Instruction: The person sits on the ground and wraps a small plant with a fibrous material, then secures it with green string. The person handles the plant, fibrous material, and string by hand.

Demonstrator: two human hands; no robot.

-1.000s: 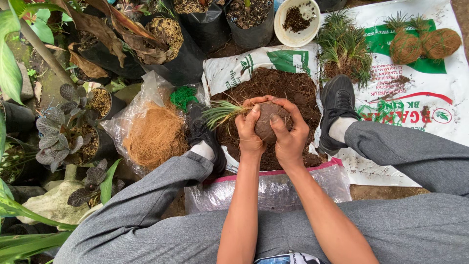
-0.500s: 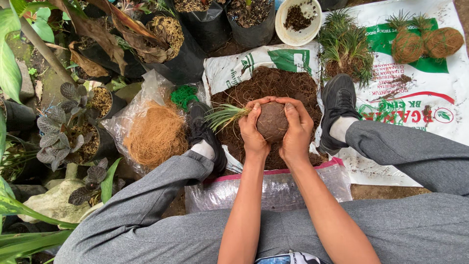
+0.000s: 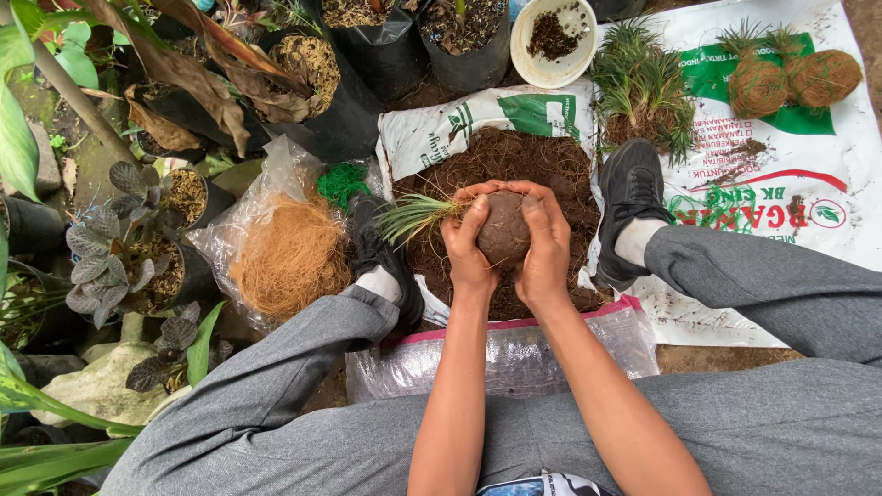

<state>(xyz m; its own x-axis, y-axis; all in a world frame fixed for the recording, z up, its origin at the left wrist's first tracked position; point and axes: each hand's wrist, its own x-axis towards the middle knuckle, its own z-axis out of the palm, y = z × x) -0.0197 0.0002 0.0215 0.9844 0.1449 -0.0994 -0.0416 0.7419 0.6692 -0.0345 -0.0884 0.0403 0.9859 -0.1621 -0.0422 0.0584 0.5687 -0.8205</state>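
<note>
Both my hands cup a round brown soil ball (image 3: pixel 503 230) held over an open sack of dark soil (image 3: pixel 514 156). My left hand (image 3: pixel 467 246) wraps its left side and my right hand (image 3: pixel 546 241) its right side, fingertips meeting on top. A tuft of thin green grass-like leaves (image 3: pixel 412 217) sticks out of the ball to the left. I sit with grey trousers and black shoes (image 3: pixel 632 197) on either side of the sack.
A clear bag of orange-brown coconut fibre (image 3: pixel 289 257) lies at left beside a green string bundle (image 3: pixel 342 182). Two fibre-wrapped plant balls (image 3: pixel 790 81), a clump of grassy plants (image 3: pixel 643 87) and a white bowl (image 3: pixel 553 41) sit at the back. Potted plants (image 3: pixel 129 239) crowd the left.
My hands have closed tighter around the ball and turned it slightly, so the fingers now cover more of its top; the leaves still point left.
</note>
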